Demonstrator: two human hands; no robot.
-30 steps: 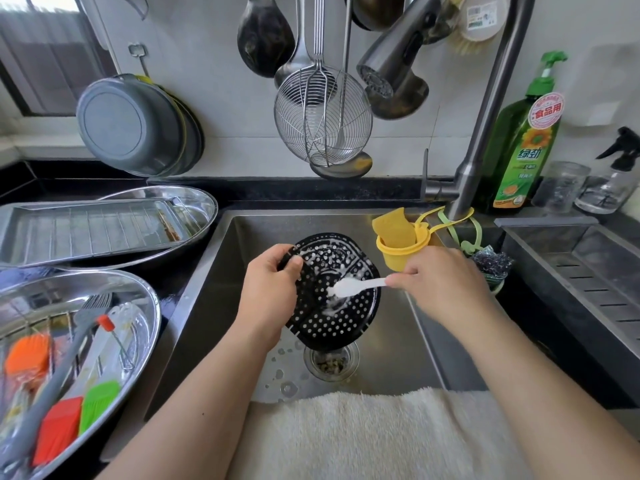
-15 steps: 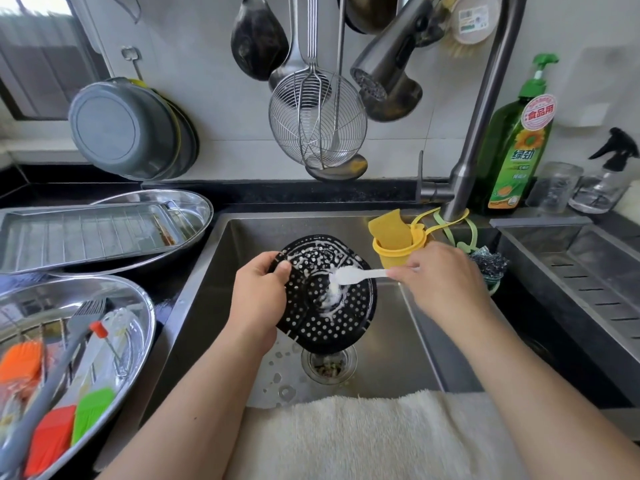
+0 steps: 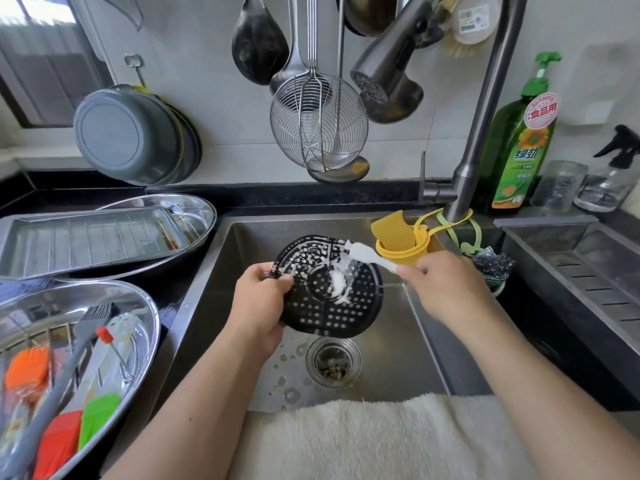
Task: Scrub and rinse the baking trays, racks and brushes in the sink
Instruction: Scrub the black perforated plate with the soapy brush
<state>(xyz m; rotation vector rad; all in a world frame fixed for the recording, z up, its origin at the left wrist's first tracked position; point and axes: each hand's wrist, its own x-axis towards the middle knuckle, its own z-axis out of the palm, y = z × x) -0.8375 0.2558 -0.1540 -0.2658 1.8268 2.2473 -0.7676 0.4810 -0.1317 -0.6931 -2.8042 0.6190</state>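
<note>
A black round perforated rack (image 3: 329, 306), streaked with white foam, is held tilted over the steel sink (image 3: 214, 292). My left hand (image 3: 259, 303) grips its left edge, thumb on the face. My right hand (image 3: 440, 282) pinches the handle of a small white brush (image 3: 367, 256), whose head lies against the rack's upper right part. To the left, a steel basin (image 3: 145, 327) holds orange, red and green silicone brushes (image 3: 62, 434) on a wire rack. Behind it a ribbed baking tray (image 3: 86, 240) sits in another oval basin.
The faucet head (image 3: 384, 71) hangs above the sink, with ladles and a wire skimmer (image 3: 318, 123) on the wall. A yellow sponge holder (image 3: 401, 244) hangs at the sink's back right. A green soap bottle (image 3: 523, 143) stands beyond. A white towel (image 3: 363, 441) covers the near edge; the drain (image 3: 332, 362) is below the rack.
The brush head has travelled from the rack's centre up toward its upper right edge, leaving foam at the centre. My left hand has raised the rack slightly.
</note>
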